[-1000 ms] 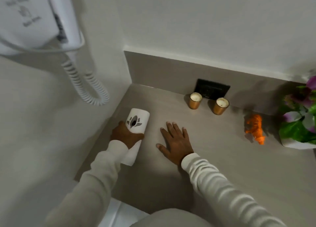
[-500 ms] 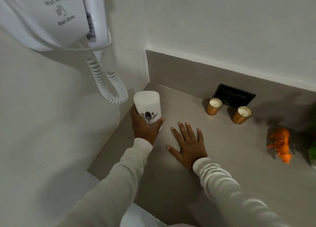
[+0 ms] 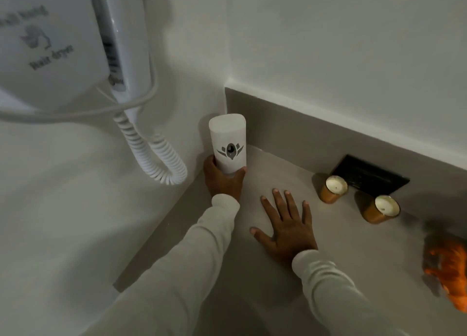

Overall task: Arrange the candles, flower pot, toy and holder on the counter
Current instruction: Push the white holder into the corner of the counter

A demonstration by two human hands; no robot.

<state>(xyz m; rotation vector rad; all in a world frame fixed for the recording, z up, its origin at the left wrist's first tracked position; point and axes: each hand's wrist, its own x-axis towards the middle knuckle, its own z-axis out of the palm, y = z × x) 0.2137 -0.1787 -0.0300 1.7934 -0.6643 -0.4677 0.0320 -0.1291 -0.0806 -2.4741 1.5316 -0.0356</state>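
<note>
A tall white holder (image 3: 228, 143) with a dark emblem stands upright in the counter's back left corner, and my left hand (image 3: 222, 181) grips its lower part. My right hand (image 3: 285, 224) lies flat on the grey counter (image 3: 353, 259), fingers spread, holding nothing. Two candles in gold cups, one (image 3: 333, 189) and the other (image 3: 381, 208), stand by the back wall to the right of my right hand. An orange toy (image 3: 449, 267) lies at the right edge, partly cut off. The flower pot is out of view.
A white wall-hung hair dryer (image 3: 63, 44) with a coiled cord (image 3: 154, 151) hangs on the left wall, close to the holder. A black socket plate (image 3: 369, 175) sits on the grey backsplash behind the candles. The counter's left edge meets the wall.
My left hand has raised the holder from lying tilted to upright and moved it back into the corner. My right hand stayed flat. The view shifted left, losing the flower pot.
</note>
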